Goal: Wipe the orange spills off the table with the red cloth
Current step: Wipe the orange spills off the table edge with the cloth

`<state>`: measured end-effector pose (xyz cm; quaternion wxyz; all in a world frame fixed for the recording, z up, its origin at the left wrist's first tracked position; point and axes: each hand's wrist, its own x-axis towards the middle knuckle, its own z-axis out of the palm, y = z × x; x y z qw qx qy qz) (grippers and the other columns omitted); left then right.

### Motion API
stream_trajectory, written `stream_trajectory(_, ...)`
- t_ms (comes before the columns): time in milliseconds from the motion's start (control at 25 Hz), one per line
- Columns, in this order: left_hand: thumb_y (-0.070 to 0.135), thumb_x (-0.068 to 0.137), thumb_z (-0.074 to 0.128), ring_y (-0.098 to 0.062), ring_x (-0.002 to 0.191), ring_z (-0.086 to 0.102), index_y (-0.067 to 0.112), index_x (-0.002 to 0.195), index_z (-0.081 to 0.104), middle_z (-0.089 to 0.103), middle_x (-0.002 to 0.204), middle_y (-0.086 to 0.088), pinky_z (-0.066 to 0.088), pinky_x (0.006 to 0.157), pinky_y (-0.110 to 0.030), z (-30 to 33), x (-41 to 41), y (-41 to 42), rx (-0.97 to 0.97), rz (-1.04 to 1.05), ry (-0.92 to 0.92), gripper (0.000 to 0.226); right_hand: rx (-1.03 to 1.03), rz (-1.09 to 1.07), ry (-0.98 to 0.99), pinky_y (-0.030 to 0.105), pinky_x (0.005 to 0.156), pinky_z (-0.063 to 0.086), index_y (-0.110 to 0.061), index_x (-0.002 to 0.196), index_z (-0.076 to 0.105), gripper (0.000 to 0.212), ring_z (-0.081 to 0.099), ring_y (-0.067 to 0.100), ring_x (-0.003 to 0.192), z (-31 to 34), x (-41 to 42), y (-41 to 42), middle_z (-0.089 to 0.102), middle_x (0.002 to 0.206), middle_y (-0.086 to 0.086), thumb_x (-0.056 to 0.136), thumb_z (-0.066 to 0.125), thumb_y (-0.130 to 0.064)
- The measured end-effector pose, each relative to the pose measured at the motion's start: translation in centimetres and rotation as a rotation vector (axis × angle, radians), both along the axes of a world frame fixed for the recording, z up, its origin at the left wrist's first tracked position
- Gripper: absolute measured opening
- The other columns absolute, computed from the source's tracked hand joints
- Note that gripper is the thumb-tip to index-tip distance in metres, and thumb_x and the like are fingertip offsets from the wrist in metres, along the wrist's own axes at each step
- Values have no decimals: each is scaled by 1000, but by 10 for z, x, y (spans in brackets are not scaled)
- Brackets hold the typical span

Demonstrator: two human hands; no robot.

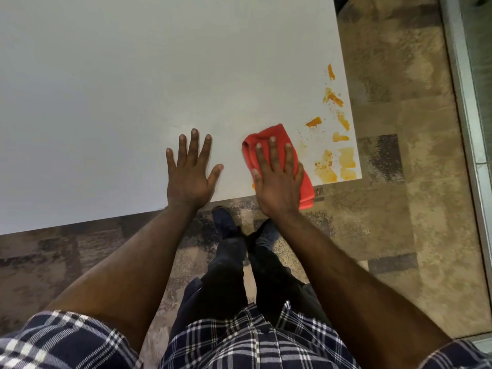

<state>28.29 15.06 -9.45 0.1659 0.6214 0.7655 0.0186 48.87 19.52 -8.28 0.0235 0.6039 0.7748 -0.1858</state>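
The red cloth (266,137) lies folded on the white table (133,89) near its front right corner, one end hanging over the front edge. My right hand (277,179) presses flat on the cloth, fingers spread. Orange spills (336,161) streak the table's right edge, from the corner up to a smear (331,71) farther back. They lie just right of the cloth. A small orange trace (253,185) shows beside my right thumb. My left hand (190,171) rests flat and empty on the table, left of the cloth.
Patterned carpet (386,129) surrounds the table. A metal frame or rail (463,102) runs along the far right. My legs and dark shoes (223,222) stand just below the table's front edge.
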Motion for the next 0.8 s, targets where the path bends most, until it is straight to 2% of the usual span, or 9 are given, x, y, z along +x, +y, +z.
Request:
stream_trajectory(160,49,102,25,-29,155,-4,27,160,7,-2,168,-4,-2,121,-56,-3,0,0,20,5,-13,64,-15,133,85,53,114,4,-35,154,2,58,-6,25,150,1,-30,-15,-2,165,-4,100,22,-48)
stream_trajectory(280,30,101,28,-29,155,1,24,159,16,7,168,-6,3,122,-57,-3,-2,0,65,18,-82,59,29,240,33,52,115,5,-31,155,5,62,-3,27,151,-3,-38,-30,1,165,-2,100,28,-46)
stream_trajectory(400,15,94,32,-30,154,7,21,158,22,13,167,-5,5,122,-55,2,-3,0,88,63,-135,65,32,270,-10,52,116,2,-31,155,2,61,-8,25,150,-7,-16,-24,-2,165,-3,100,26,-47)
stream_trajectory(560,16,100,36,-31,154,9,20,158,22,14,167,-5,6,122,-53,4,-1,0,77,69,-110,60,44,142,-43,52,116,4,-35,154,2,59,-6,24,151,-6,24,-6,-1,165,-5,101,24,-48)
stream_trajectory(680,19,102,35,-30,154,8,21,158,22,13,167,-4,4,123,-51,2,0,0,80,69,-99,58,45,38,-47,54,115,2,-33,154,1,62,-6,27,150,-4,15,-4,-2,165,-4,101,29,-46)
stream_trajectory(800,21,103,33,-29,154,7,21,158,22,13,167,-4,5,123,-51,1,0,1,78,72,-95,56,23,150,3,53,114,-4,-31,155,-1,66,-11,28,149,-2,-22,-25,-5,165,-2,100,34,-43)
